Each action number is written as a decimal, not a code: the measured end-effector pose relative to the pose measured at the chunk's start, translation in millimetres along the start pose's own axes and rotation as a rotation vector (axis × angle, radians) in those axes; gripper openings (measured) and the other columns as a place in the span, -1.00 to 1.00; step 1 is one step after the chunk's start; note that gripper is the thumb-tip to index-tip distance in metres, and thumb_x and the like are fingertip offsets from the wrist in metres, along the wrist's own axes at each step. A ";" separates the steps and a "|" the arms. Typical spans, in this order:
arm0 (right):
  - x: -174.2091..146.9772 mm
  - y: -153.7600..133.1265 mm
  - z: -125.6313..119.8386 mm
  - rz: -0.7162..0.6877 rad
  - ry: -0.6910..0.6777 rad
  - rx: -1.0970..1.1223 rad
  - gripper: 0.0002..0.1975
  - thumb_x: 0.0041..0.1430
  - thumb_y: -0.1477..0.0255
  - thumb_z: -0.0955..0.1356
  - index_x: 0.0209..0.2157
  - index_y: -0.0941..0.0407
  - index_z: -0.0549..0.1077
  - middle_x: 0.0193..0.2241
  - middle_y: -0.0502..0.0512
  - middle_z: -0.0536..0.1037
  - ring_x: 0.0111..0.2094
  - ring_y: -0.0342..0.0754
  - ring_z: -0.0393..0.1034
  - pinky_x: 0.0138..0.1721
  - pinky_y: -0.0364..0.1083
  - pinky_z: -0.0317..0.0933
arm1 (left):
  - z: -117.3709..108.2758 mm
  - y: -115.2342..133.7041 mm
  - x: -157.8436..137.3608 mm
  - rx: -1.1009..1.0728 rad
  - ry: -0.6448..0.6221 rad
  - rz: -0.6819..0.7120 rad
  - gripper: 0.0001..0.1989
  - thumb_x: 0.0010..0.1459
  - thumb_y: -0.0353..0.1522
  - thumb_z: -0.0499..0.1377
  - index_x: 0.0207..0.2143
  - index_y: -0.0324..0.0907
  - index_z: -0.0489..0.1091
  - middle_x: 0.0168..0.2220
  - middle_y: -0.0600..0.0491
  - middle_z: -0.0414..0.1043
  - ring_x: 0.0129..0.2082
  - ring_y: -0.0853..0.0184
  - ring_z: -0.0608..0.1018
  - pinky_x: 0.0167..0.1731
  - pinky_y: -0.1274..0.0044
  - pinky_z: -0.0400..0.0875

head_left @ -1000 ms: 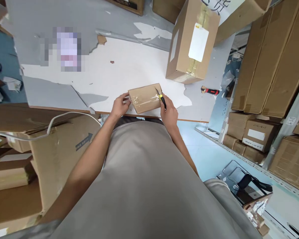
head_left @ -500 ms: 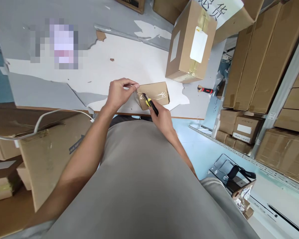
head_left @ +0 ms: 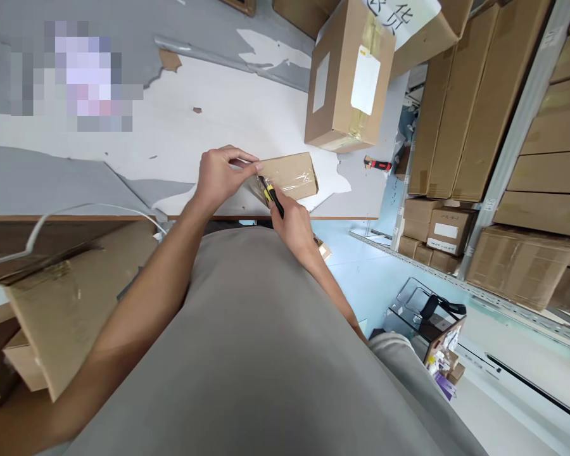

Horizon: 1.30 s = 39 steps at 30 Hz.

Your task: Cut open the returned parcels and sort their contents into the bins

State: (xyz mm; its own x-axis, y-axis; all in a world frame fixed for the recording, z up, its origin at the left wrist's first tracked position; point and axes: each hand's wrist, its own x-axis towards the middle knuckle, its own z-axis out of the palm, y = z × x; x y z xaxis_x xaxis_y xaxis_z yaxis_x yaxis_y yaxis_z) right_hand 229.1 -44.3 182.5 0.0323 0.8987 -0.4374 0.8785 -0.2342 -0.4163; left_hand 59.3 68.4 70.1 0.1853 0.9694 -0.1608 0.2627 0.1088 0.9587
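1. The small carton (head_left: 292, 168) lies near the front edge of the table (head_left: 209, 92), shiny tape across its top
2. The right hand (head_left: 292, 223) is wrapped firmly around a yellow-and-black cutter (head_left: 274, 200), hiding part of the small carton's near side
3. The left hand (head_left: 225, 174) has thumb and fingertips close together at the upper-left corner; I cannot tell whether they pinch it
4. Beyond, to the right, a larger taped box (head_left: 344, 88) stands apart, a handwritten sheet (head_left: 414, 19) behind it
5. A red-and-black cutter (head_left: 379, 164) lies near that box, towards the table's right end
6. At lower left, a white cable (head_left: 71, 212) passes over a big carton (head_left: 76, 304); tall boxes (head_left: 470, 107) stand on the right
7. Against 1.0 s ago, the yellow-and-black cutter's tip has gone from the small carton's right end to its left, beside the left thumb
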 end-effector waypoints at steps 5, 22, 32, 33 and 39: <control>0.9 -31.1 -7.6 0.119 -0.072 -0.184 -0.44 0.76 0.38 0.20 0.65 0.07 0.30 0.22 0.34 0.74 0.18 0.23 0.73 0.25 0.11 0.54 | 1.6 -1.0 -0.3 0.001 -0.013 -0.006 -0.85 0.28 -0.17 0.50 -0.15 0.02 0.77 -0.09 0.02 0.80 -0.14 0.13 0.79 0.00 0.31 0.76; -29.6 -55.6 -21.2 0.237 -0.349 -0.439 -0.52 0.73 0.52 0.20 0.51 0.16 0.45 0.11 0.40 0.79 0.13 0.19 0.77 0.08 0.02 0.60 | 5.0 -4.4 -10.9 0.060 0.053 -0.022 -0.83 0.34 -0.16 0.45 -0.13 -0.01 0.77 -0.05 0.00 0.79 -0.18 0.16 0.80 -0.01 0.29 0.74; -27.6 47.3 -54.7 0.260 0.126 -0.032 -0.49 0.78 0.34 0.13 0.52 0.10 0.43 0.05 0.27 0.79 0.00 0.20 0.74 0.05 0.01 0.50 | 15.0 17.9 -24.5 0.221 0.090 0.134 -0.72 0.48 -0.13 0.34 0.14 0.05 0.68 0.26 -0.04 0.70 0.41 -0.05 0.63 0.50 -0.05 0.52; -21.8 59.3 -54.1 0.256 0.142 -0.009 -0.49 0.77 0.34 0.13 0.51 0.11 0.44 0.03 0.27 0.79 -0.02 0.20 0.73 0.06 0.02 0.49 | 21.9 25.6 -26.2 0.261 0.064 0.179 -0.70 0.52 -0.12 0.32 0.18 0.07 0.66 0.35 -0.02 0.65 0.52 -0.04 0.54 0.60 -0.07 0.38; 0.7 85.4 -57.5 0.187 0.063 0.007 -0.44 0.74 0.37 0.15 0.59 0.14 0.37 0.15 0.32 0.77 0.14 0.22 0.70 0.19 0.06 0.51 | 80.0 51.9 -26.7 0.375 -0.195 0.336 -0.56 0.67 -0.05 0.11 0.41 0.11 0.55 0.56 0.03 0.48 0.71 -0.06 0.28 0.73 -0.17 0.00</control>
State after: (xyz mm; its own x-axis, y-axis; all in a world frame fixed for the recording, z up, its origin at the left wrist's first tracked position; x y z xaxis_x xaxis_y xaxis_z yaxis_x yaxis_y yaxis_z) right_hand 331.5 -42.4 192.4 0.2243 0.8608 -0.4568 0.8510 -0.4015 -0.3386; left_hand 143.8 30.6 105.3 0.4808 0.8744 0.0657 0.4722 -0.3213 0.8208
